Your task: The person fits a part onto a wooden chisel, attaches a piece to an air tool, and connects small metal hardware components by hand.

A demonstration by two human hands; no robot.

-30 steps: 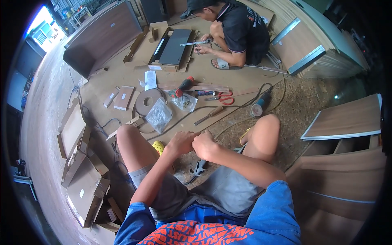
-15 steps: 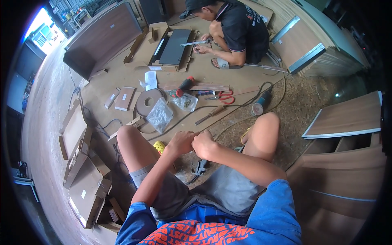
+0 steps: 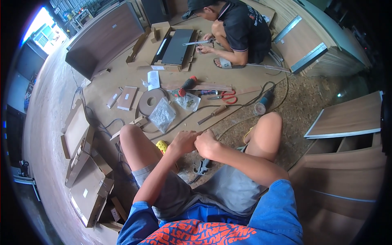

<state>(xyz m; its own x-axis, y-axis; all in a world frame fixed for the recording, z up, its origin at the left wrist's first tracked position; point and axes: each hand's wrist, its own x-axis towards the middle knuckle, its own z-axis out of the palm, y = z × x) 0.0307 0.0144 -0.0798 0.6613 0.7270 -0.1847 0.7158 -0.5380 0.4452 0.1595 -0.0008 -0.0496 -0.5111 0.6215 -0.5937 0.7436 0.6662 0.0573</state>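
Note:
My left hand (image 3: 184,142) and my right hand (image 3: 207,144) meet knuckle to knuckle between my raised knees. Both are closed with the fingers curled, and whatever may be inside them is hidden. Below them, a grey metal tool with a cord (image 3: 201,167) lies on the floor. Just beyond my hands is a chisel with a wooden handle (image 3: 213,114). A clear plastic bag (image 3: 162,116) lies past my left knee, beside a roll of brown edge banding (image 3: 152,101). To the right, an angle grinder (image 3: 263,103) rests beyond my right knee.
Farther out lie red-handled scissors (image 3: 229,97), a red and black power tool (image 3: 186,85) and a bag of small hardware (image 3: 188,102). A co-worker (image 3: 247,34) squats by a dark panel (image 3: 178,47), holding a metal measuring tool (image 3: 198,42). Cardboard boxes (image 3: 87,185) stand left, wooden cabinets (image 3: 345,175) right.

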